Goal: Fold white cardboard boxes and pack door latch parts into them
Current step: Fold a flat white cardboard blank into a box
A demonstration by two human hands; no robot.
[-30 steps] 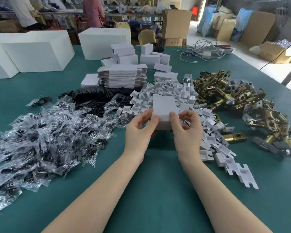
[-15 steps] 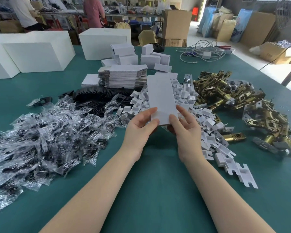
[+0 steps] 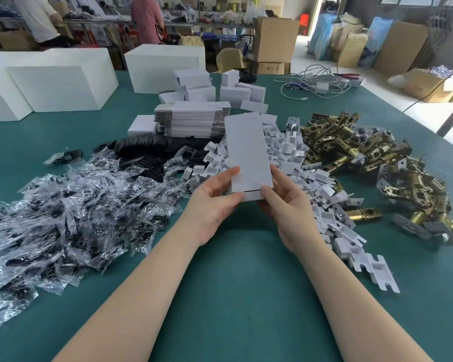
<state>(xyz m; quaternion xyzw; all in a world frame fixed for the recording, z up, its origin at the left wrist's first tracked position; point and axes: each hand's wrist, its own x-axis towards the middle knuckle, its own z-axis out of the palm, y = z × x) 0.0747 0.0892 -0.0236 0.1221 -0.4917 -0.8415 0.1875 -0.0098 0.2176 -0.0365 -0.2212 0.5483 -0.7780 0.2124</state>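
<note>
We are holding a white cardboard box [image 3: 247, 155] upright above the green table [image 3: 233, 296], our left hand [image 3: 211, 202] and right hand [image 3: 285, 202] each pinching its lower edge between thumb and fingers, with heaped brass door latches [image 3: 351, 150] lying well to the right.

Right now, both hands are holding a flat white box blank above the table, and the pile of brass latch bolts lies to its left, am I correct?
Not quite: the head view shows the brass latch bolts lying to the right of the white box blank, not the left. The left hand and right hand do both hold it above the table.
</note>
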